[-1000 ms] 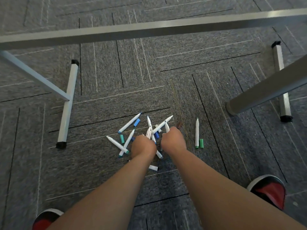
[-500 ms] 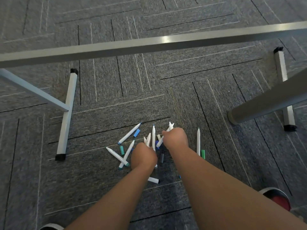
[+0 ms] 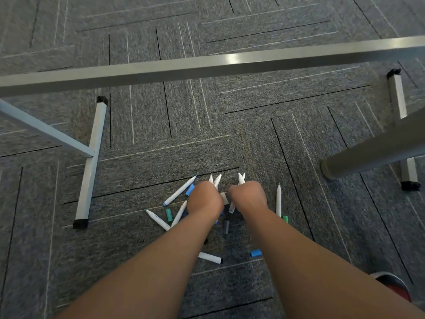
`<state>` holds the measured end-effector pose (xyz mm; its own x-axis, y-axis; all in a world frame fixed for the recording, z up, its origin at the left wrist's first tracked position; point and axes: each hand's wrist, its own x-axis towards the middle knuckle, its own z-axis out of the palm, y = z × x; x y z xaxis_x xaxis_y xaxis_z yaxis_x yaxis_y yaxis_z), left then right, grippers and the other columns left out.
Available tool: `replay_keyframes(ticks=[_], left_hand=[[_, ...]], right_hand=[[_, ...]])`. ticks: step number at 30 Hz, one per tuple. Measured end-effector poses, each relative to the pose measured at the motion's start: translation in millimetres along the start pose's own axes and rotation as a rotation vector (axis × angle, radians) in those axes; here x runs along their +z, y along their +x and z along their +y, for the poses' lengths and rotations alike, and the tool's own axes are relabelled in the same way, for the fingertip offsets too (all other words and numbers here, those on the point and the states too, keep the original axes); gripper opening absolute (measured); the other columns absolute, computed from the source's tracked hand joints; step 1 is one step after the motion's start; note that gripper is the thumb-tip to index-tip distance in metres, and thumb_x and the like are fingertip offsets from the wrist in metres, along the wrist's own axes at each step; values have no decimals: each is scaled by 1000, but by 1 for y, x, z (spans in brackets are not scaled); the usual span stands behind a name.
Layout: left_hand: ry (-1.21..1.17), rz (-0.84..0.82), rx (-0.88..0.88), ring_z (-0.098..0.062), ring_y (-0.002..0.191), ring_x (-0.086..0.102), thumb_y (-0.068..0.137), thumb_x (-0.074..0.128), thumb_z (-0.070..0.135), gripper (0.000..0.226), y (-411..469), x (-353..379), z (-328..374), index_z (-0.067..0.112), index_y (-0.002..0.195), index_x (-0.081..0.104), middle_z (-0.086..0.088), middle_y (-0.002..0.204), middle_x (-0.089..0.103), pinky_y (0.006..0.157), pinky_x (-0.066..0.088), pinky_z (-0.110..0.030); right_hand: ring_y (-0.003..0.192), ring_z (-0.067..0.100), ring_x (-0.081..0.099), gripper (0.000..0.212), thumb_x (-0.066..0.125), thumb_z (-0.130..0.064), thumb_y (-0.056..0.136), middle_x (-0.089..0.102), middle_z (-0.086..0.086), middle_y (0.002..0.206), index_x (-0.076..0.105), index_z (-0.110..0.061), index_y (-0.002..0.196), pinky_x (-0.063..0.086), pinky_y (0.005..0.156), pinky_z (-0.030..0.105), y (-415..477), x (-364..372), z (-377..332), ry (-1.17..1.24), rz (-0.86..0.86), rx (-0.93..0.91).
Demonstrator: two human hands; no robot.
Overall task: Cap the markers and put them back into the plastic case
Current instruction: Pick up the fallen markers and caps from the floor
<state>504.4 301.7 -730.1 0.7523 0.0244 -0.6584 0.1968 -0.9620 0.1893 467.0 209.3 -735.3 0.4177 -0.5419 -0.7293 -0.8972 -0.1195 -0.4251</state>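
On the left, a grey table foot (image 3: 90, 162) sits on the carpet (image 3: 253, 100). Right of it, loose markers (image 3: 180, 191) and a teal cap (image 3: 169, 215) lie on the floor. The left hand (image 3: 203, 199) is curled tight around markers (image 3: 216, 179), and their tips poke out on the far side. Just beside it, the right hand (image 3: 249, 195) squeezes more markers (image 3: 241, 178) the same way. Further right, a lone marker (image 3: 278, 200) lies with a green cap (image 3: 285, 218) at its near end. A red shoe (image 3: 395, 286) is at the near right.
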Motion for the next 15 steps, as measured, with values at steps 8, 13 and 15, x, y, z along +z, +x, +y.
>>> replay_keyframes(ticks=[8,13,15], left_hand=[[-60,33,-33,-26,77,61,92,59,17,11,-6,4,3,9,86,56,-7,88,65,61,42,-33],[-296,44,-28,-30,76,65,85,56,32,26,-8,-23,-7,7,86,60,-8,85,68,60,44,-31],[-258,50,-41,-30,80,62,89,54,32,23,-6,-38,-23,9,91,58,-10,93,67,65,44,-31]], right_hand=[[56,21,54,16,57,-23,83,60,4,67,59,-8,78,42,52,27,-2,-4,-4,32,31,-39],[82,28,64,22,55,-26,81,65,6,90,58,-13,97,48,66,34,-11,0,-19,22,29,-114],[86,27,63,20,53,-26,83,65,6,95,56,-13,98,46,66,32,-19,9,-27,-1,-8,-144]])
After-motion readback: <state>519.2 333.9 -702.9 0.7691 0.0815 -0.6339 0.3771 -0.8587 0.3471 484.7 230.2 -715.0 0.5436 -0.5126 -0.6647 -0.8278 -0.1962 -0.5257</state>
